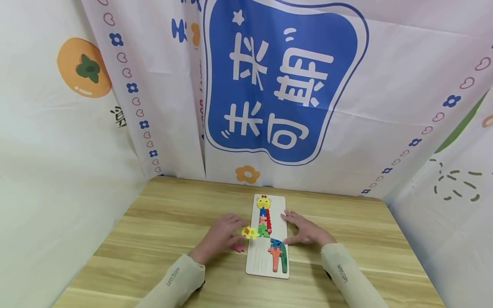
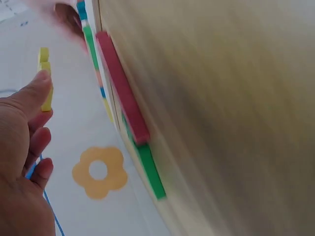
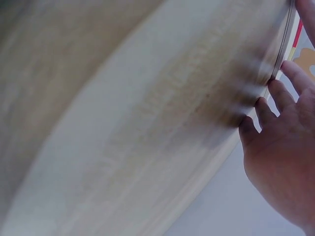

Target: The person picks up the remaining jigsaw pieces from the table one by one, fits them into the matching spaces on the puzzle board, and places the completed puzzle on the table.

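A white puzzle board (image 1: 278, 214) lies lengthwise on the table, bearing a partly assembled giraffe. Its yellow head (image 1: 263, 202) sits at the far end above blue, pink and green neck pieces with a red mane strip, while blue, orange and dark green pieces form a leg section nearer me. Between thumb and fingers my left hand (image 1: 221, 233) pinches a yellow puzzle piece (image 1: 249, 232) with an orange patch, held over the board's left edge. My right hand (image 1: 306, 229) is spread along the right edge, fingertips and thumb touching it.
A pink puzzle piece (image 1: 239, 247) lies left of the board, partly below my left hand. A green piece (image 2: 151, 169) shows beyond it in the left wrist view. The wood-grain table (image 1: 173, 214) meets printed white curtains (image 1: 169, 145) at the back and sides.
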`<state>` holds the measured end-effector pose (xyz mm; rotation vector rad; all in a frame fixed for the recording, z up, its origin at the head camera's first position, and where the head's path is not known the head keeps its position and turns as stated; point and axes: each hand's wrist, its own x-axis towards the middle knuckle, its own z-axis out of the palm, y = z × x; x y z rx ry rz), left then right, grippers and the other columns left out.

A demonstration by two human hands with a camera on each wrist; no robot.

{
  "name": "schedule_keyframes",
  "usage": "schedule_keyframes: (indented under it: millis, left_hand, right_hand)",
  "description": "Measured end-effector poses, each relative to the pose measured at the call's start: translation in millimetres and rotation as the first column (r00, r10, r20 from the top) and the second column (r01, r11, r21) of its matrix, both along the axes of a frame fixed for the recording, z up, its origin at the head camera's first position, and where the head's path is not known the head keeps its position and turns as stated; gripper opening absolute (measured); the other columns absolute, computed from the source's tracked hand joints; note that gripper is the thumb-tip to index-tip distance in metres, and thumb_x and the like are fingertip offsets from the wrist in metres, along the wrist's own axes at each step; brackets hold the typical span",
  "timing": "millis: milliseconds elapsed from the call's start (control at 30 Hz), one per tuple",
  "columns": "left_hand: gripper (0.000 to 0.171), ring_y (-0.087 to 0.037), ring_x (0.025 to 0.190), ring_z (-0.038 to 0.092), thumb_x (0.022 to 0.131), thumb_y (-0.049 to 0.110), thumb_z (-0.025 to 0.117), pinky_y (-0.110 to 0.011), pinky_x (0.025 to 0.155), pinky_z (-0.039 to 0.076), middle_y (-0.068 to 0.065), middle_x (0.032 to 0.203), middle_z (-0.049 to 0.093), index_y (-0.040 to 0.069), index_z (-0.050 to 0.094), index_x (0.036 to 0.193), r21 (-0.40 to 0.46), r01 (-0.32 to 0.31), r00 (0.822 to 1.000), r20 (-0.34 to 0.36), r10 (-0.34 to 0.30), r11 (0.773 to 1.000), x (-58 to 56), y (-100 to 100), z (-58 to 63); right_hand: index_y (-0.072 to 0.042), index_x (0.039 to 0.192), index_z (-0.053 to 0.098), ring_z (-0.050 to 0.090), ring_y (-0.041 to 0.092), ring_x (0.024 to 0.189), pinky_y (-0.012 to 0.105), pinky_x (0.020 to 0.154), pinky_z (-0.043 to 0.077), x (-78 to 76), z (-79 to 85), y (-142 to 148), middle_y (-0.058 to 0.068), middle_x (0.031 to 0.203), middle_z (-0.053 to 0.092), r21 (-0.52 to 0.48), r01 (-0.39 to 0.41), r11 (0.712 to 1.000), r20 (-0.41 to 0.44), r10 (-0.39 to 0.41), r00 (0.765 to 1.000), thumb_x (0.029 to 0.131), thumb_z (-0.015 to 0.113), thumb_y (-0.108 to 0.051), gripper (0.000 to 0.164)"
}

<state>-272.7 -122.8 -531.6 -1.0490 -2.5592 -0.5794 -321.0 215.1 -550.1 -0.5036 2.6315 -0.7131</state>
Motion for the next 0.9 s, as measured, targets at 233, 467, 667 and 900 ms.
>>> schedule_keyframes:
  millis: [233,467,667,900]
  left_hand:
    - [0.039,-0.019,0.119,0.064,0.092,0.038,0.078,-0.046,0.11,0.049,0.003,0.124,0.073,0.018,0.073,0.125,-0.113,-0.035,0.993,0.111,0.048,0.993,6.3,26.7,2.7]
    - [0.037,-0.017,0.112,0.063,0.091,0.037,0.081,-0.042,0.101,0.051,0.005,0.117,0.074,0.019,0.075,0.122,-0.138,-0.047,0.987,0.149,0.068,0.989,3.9,46.5,2.5]
    - [0.035,-0.015,0.11,0.062,0.09,0.037,0.081,-0.039,0.098,0.05,0.007,0.115,0.074,0.021,0.076,0.121,-0.14,-0.065,0.981,0.171,0.089,0.988,-0.3,52.0,-3.7]
    - [0.033,-0.015,0.109,0.063,0.09,0.037,0.081,-0.037,0.095,0.048,0.006,0.114,0.074,0.021,0.076,0.119,-0.15,-0.063,0.973,0.209,0.094,0.987,-1.9,53.0,-7.0]
  right_hand:
    - [-0.026,0.163,0.034,0.009,0.037,0.161,0.064,0.126,0.016,-2.1,-1.5,1.8,0.003,0.174,0.015,-0.004,0.003,1.0,-0.002,-0.003,1.0,0.082,0.082,-0.057,0.099]
    - [-0.024,0.163,0.033,0.009,0.038,0.161,0.065,0.125,0.017,-3.0,0.8,3.8,0.005,0.174,0.014,-0.003,-0.002,1.0,-0.005,0.002,1.0,0.083,0.082,-0.056,0.099]
    - [-0.024,0.163,0.033,0.007,0.038,0.161,0.065,0.125,0.016,-2.4,1.6,5.2,0.005,0.174,0.014,-0.005,-0.009,1.0,-0.005,0.009,1.0,0.084,0.082,-0.054,0.098]
    - [-0.026,0.163,0.033,0.007,0.037,0.161,0.066,0.125,0.017,-1.6,-4.5,4.2,0.003,0.174,0.015,0.002,-0.004,1.0,0.0,0.004,1.0,0.084,0.08,-0.057,0.097]
